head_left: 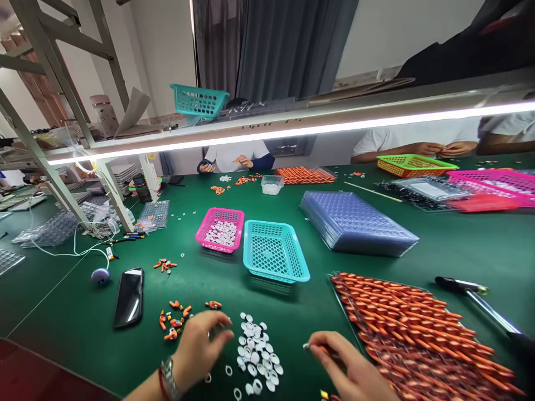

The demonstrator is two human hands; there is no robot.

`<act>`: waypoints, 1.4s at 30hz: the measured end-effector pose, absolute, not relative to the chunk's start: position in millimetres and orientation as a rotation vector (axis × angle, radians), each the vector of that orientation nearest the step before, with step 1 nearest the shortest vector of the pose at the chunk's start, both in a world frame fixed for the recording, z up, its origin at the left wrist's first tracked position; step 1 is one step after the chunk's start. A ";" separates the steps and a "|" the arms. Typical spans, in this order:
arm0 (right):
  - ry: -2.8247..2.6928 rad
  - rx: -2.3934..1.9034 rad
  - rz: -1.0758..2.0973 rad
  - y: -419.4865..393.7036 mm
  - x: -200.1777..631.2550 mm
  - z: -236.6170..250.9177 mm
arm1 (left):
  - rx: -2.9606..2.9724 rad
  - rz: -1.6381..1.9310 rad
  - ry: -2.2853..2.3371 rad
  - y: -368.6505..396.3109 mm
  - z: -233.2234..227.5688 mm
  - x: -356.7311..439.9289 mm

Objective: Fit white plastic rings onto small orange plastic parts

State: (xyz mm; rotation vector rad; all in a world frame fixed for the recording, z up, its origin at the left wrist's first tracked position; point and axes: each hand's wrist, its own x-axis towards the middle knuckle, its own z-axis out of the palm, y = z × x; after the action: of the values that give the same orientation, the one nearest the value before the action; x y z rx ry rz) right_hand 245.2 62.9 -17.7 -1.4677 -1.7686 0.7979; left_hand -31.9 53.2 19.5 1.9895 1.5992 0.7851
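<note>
Many flat discs (254, 357) separate the empty, half-open left hand (199, 342) from the right hand (349, 363) pinching orange plastic (324, 350).

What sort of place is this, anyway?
Probably a small-parts assembly workshop. Loose white pieces lie heaped on a green worktable beneath a strip light, orange pieces are packed in rows, and other people are at the far side.
</note>
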 end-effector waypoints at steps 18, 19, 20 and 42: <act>-1.930 -1.173 0.810 73.2 173.9 -13.3 | 1.978 0.554 1.568 110.3 21.8 -44.3; -1.945 -1.131 0.819 75.5 163.1 -11.1 | 1.943 0.559 1.528 108.0 23.4 -40.9; -1.956 -1.094 0.823 78.6 153.3 -9.2 | 1.901 0.566 1.491 105.9 24.3 -37.7; -1.520 -0.896 1.214 95.7 137.4 -30.4 | 1.027 0.870 1.016 105.3 -1.7 -36.3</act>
State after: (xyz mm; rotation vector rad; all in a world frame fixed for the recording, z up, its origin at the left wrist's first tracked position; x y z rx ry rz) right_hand 137.4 95.7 -30.4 -0.8964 -1.5204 1.2139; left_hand -36.3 105.3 -1.7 1.0267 1.0158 0.8702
